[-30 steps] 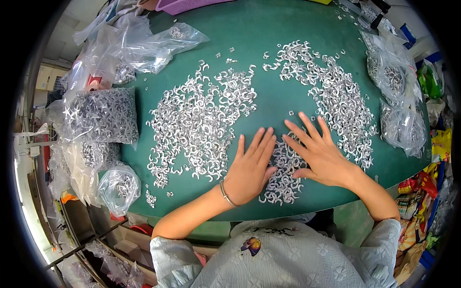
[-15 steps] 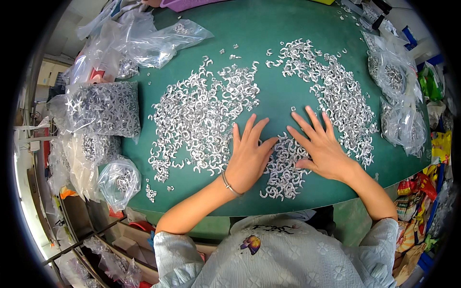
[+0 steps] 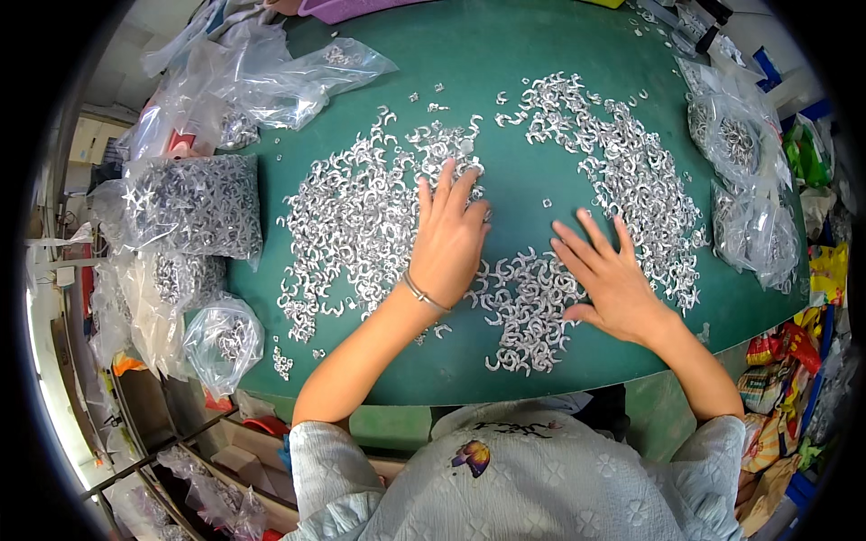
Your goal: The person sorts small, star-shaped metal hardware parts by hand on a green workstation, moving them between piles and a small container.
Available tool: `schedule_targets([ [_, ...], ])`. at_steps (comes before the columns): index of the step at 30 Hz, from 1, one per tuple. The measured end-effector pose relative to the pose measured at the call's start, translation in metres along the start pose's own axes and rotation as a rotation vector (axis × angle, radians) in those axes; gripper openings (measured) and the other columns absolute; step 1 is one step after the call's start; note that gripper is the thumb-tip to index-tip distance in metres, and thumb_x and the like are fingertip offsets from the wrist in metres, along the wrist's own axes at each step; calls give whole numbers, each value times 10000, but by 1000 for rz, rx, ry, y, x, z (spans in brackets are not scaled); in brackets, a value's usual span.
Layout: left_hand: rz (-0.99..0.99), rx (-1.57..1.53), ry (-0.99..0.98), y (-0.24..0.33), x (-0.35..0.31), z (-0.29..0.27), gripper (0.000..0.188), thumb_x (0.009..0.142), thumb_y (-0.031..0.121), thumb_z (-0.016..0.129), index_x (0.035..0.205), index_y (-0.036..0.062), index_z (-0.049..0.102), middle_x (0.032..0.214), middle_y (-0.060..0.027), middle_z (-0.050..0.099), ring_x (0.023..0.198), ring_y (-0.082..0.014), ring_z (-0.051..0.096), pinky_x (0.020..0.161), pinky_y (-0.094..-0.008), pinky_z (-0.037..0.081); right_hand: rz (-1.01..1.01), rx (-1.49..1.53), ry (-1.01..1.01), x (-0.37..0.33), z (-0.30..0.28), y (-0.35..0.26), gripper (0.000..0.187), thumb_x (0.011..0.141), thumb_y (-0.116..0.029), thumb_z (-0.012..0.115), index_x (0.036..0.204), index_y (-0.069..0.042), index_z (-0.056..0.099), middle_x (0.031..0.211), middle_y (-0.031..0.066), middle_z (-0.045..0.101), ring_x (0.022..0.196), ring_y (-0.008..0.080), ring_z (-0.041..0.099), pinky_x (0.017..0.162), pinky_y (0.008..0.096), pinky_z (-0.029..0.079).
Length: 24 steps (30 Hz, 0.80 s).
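Small silver crescent-shaped metal pieces lie in three heaps. The biggest is the left heap, the right heap curves along the far right, and a smaller near heap sits between my arms. My left hand, with a bangle on its wrist, rests over the right edge of the left heap, fingers stretched out and touching pieces; those under the palm are hidden. Fingers spread, my right hand lies flat beside the near heap, its thumb at the heap's right edge. Neither hand grips anything.
A bulging clear bag of star-shaped silver pieces and a small knotted bag line the green table's left side. More filled plastic bags stand along its right edge. A purple bin is at the far edge.
My left hand has moved away from the near heap, forward onto the left heap's edge. Some crescents now show at the near heap's left side. My right hand has shifted slightly nearer to me.
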State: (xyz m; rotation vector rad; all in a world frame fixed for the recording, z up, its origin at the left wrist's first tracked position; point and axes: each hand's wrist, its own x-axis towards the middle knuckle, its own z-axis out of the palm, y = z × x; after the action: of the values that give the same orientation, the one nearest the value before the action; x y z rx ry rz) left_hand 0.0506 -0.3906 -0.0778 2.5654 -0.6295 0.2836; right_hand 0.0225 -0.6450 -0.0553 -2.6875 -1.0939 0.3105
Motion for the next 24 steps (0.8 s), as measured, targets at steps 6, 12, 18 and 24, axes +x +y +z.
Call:
schedule_targets([
  [6,-43,6,-162,37,-28,-16,482,828,-15,558,1300,-8,463,1420,-191,377,1390,-409,265,1098,-612,202,13,267,100,-15,0,-5,836,793,-202,687,1471,-14,236,1531,112,283,1433,316,213,1147,547,144],
  [12,-58,-159,-289,66,-65,8,617,872,92,589,1426,6,330,1508,-197,266,1410,-388,232,1127,-556,183,31,660,217,-10,13,-9,730,867,-32,567,1483,1,176,1473,178,367,1374,361,327,1134,461,267],
  [18,-77,-265,-161,70,-69,-2,526,881,57,564,1381,26,406,1478,-197,322,1381,-390,290,1117,-525,226,-70,558,228,-19,19,-12,609,901,-117,569,1446,-15,317,1449,181,398,1364,357,344,1132,463,274],
  [24,-203,-1146,-479,118,-99,-21,207,914,20,535,1099,9,629,1217,-151,588,1114,-298,575,965,-356,444,-88,347,247,-7,23,-12,615,891,-193,607,1422,-17,352,1458,144,395,1383,334,321,1121,465,291],
])
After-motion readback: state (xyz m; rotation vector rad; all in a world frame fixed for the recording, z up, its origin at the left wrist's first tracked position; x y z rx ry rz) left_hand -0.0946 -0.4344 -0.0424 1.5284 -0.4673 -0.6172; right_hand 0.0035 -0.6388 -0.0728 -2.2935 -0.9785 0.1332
